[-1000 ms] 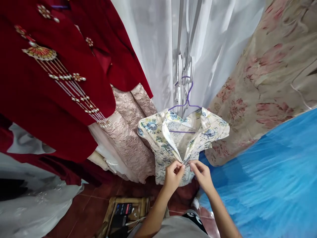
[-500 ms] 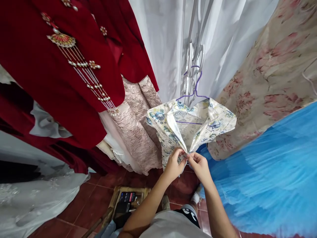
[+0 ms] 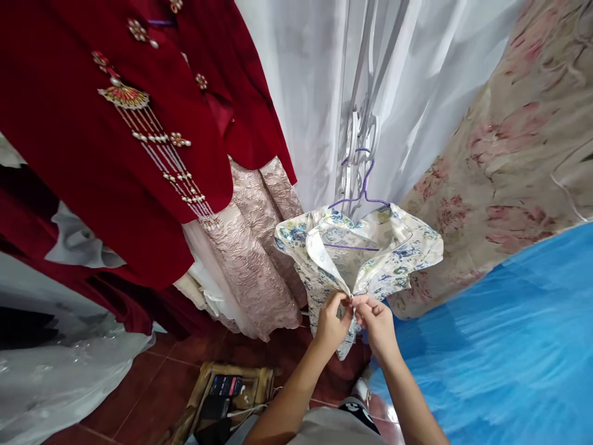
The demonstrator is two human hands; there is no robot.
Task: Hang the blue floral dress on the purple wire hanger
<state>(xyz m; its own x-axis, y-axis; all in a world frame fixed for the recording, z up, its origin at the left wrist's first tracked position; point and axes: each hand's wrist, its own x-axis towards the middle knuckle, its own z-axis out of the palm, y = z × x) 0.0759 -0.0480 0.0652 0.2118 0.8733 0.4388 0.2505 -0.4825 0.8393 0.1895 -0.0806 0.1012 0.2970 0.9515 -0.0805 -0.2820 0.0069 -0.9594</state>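
A cream garment with a blue and yellow floral print [image 3: 389,262] hangs on a purple hanger [image 3: 359,194], its neckline spread wide. My left hand [image 3: 334,318] pinches the left front edge at the bottom of the neck opening. Right beside it, my right hand [image 3: 374,318] pinches the other front edge, fingertips meeting those of the left. Any button or fastener between the fingers is hidden. The hanger's hook is caught among white hooks [image 3: 354,133] in front of white fabric.
Red velvet garments [image 3: 185,123] with a beaded tassel [image 3: 169,157] and a pink brocade skirt [image 3: 259,272] hang at left. Blue tulle [image 3: 500,346] and a floral beige cloth [image 3: 504,179] fill the right. Below, a wooden stool [image 3: 204,374] bears a phone [image 3: 225,385].
The view has tilted slightly, so the garment sits a little lower in the picture. Both hands stay pinched at the same spot, with the right fingers slightly shifted.
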